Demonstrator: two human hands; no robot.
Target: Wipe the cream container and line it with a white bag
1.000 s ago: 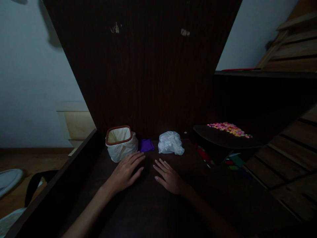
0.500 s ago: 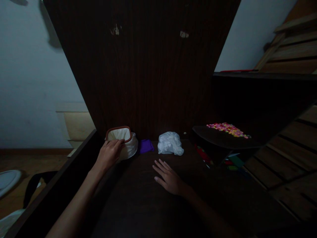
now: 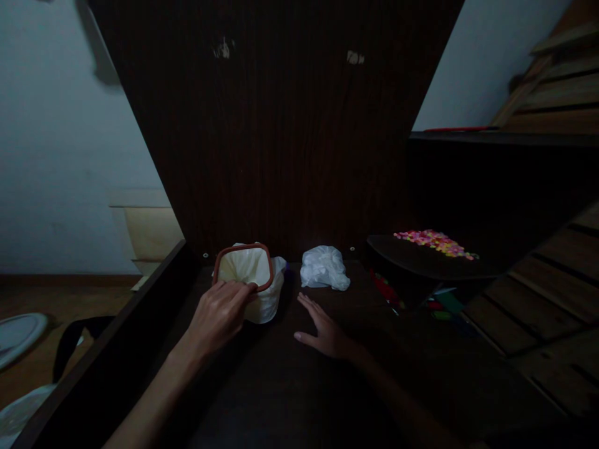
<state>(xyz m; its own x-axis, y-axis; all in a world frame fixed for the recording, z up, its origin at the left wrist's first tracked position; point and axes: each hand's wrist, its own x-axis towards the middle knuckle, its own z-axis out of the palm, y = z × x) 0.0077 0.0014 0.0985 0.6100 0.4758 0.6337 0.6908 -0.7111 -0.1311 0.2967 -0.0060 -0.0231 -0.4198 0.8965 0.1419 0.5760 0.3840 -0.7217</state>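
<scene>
The left hand grips the near edge of a small bin, with its fingers hooked over the red-brown rim. This hold appears to control the whole bin from one point and to pin the white plastic liner that is folded over the outside. The bin stands on the dark tabletop, near the middle and just in front of the wooden back panel. The right hand lies open and flat on the tabletop and holds nothing; it probably serves as a brace. A crumpled white plastic bag lies behind it, clear of both hands. Small multicoloured pieces lie on a dark tray at the right. Compared with half a second ago, the bin sits further right and closer to the person. It now hides the purple object. The right hand has barely shifted.
</scene>
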